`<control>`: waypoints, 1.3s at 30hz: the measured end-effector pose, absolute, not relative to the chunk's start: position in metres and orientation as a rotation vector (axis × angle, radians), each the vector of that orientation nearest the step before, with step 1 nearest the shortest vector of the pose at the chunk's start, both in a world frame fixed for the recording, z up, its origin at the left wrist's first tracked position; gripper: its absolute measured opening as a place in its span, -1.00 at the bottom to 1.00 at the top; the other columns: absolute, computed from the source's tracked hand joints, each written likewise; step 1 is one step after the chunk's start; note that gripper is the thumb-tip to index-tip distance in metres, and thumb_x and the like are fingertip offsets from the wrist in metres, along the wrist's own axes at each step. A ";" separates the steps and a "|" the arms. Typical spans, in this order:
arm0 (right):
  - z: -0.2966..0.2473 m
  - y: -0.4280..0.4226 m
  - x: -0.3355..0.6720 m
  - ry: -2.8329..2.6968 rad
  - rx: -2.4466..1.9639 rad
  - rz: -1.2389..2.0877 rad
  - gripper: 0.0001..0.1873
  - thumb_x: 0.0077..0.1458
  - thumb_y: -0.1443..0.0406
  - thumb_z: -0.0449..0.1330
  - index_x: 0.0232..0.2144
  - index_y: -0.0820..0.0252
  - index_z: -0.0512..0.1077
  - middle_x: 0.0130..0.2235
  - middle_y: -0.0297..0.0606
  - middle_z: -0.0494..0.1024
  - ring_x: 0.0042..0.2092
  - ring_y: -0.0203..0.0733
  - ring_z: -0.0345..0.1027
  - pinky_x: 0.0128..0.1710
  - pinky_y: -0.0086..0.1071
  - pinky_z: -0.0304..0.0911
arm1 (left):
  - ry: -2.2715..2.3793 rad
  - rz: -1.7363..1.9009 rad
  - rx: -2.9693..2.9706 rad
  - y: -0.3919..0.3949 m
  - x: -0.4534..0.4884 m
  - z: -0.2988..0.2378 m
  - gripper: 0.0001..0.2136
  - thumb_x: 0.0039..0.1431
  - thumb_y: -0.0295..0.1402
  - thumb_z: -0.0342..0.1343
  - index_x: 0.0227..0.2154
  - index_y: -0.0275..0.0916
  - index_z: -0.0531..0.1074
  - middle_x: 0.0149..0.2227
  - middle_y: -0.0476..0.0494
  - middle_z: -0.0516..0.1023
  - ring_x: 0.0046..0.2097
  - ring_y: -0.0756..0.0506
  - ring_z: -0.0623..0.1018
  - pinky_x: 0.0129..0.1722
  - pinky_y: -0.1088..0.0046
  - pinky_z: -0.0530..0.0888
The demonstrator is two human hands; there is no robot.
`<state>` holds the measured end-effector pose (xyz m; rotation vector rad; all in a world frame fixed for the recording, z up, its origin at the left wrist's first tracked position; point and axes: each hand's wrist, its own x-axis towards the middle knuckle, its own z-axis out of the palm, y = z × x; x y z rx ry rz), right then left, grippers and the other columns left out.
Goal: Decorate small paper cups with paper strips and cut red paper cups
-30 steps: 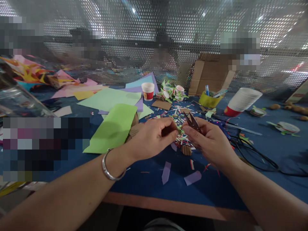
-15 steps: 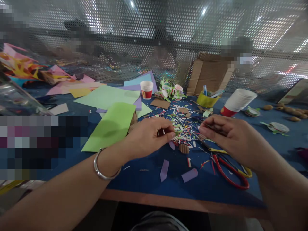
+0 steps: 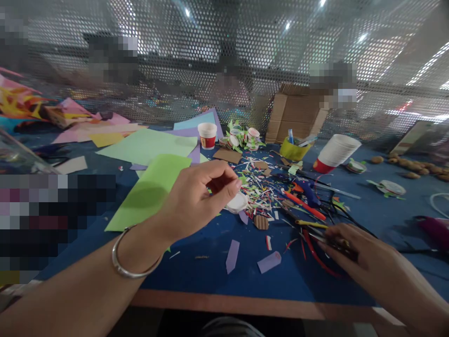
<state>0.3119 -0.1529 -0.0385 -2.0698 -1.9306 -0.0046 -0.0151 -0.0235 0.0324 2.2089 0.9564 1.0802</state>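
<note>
My left hand (image 3: 205, 201), with a silver bangle on its wrist, is raised over the table with thumb and forefinger pinched together. A small green paper piece (image 3: 243, 179) shows at the fingertips. Just below the thumb lies a white round disc (image 3: 237, 202), partly covered by the hand. My right hand (image 3: 363, 255) is closed around a dark-handled tool (image 3: 345, 245) with a metal tip; its exact kind is unclear. Beneath the tool are red-handled scissors (image 3: 315, 255), partly hidden, and a yellow-handled tool (image 3: 310, 224). A blue glue gun (image 3: 309, 191) lies farther back.
Paper scraps (image 3: 259, 187) litter the middle. Green sheets (image 3: 150, 187) lie left. Stacked paper cups (image 3: 336, 152), a yellow pen holder (image 3: 294, 150) and cardboard (image 3: 294, 114) stand behind. Lilac strips (image 3: 232, 256) lie near the table edge (image 3: 217, 299). Walnuts (image 3: 407, 164) are far right.
My right hand has moved down and to the right with the dark tool, uncovering the glue gun. My left hand has shifted slightly left and up, and the white disc now shows beneath it.
</note>
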 end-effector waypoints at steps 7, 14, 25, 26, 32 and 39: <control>-0.034 -0.143 0.336 -1.955 -2.156 0.123 -0.80 0.19 0.07 0.13 -0.24 -0.07 0.51 -0.17 -0.18 0.72 -0.26 0.10 0.66 -0.38 -0.14 0.47 | 0.935 1.043 2.221 -0.022 -0.016 0.030 -0.83 0.29 -0.34 0.17 -0.41 -0.25 0.51 -0.48 0.00 0.53 -0.45 0.06 0.45 -0.45 0.56 0.36; -0.025 -0.131 0.344 -1.908 -2.237 0.130 -0.80 0.21 0.04 0.14 -0.28 -0.10 0.52 -0.20 -0.12 0.72 -0.25 0.14 0.65 -0.35 -0.09 0.47 | 0.915 0.969 2.138 -0.013 -0.017 0.027 -0.83 0.30 -0.31 0.18 -0.39 -0.26 0.53 -0.50 0.02 0.47 -0.48 0.07 0.39 -0.50 0.58 0.33; -0.025 -0.131 0.310 -2.213 -2.033 0.032 -0.71 0.27 0.02 0.09 -0.19 -0.02 0.51 -0.18 -0.22 0.69 -0.29 0.05 0.65 -0.43 -0.16 0.46 | 0.849 0.545 2.170 -0.015 -0.023 0.042 -0.88 0.23 -0.39 0.21 -0.44 -0.22 0.55 -0.56 0.07 0.44 -0.53 0.08 0.36 -0.55 0.59 0.25; -0.026 -0.131 0.307 -2.233 -2.017 -0.009 -0.70 0.27 0.01 0.08 -0.20 -0.01 0.51 -0.21 -0.22 0.69 -0.31 0.07 0.65 -0.44 -0.14 0.45 | 0.848 0.533 2.162 -0.014 -0.023 0.040 -0.88 0.23 -0.38 0.21 -0.43 -0.22 0.55 -0.56 0.08 0.44 -0.54 0.09 0.34 -0.55 0.59 0.24; -0.018 -0.131 0.297 -2.348 -1.846 -0.297 -0.56 0.32 -0.08 -0.01 -0.27 0.02 0.51 -0.31 -0.19 0.69 -0.40 0.12 0.63 -0.57 -0.15 0.36 | 0.851 0.460 2.068 -0.008 -0.022 0.025 -0.85 0.27 -0.28 0.20 -0.35 -0.23 0.56 -0.49 0.05 0.51 -0.47 0.07 0.40 -0.48 0.59 0.29; 0.019 -0.105 0.249 -2.310 -1.455 -0.110 -0.72 0.38 0.07 0.10 -0.18 0.08 0.51 -0.27 -0.22 0.70 -0.35 -0.10 0.60 -0.39 -0.27 0.40 | 0.836 0.478 2.157 -0.009 -0.020 0.019 -0.78 0.29 -0.18 0.18 -0.32 -0.21 0.59 -0.42 -0.03 0.60 -0.38 -0.01 0.50 -0.39 0.53 0.34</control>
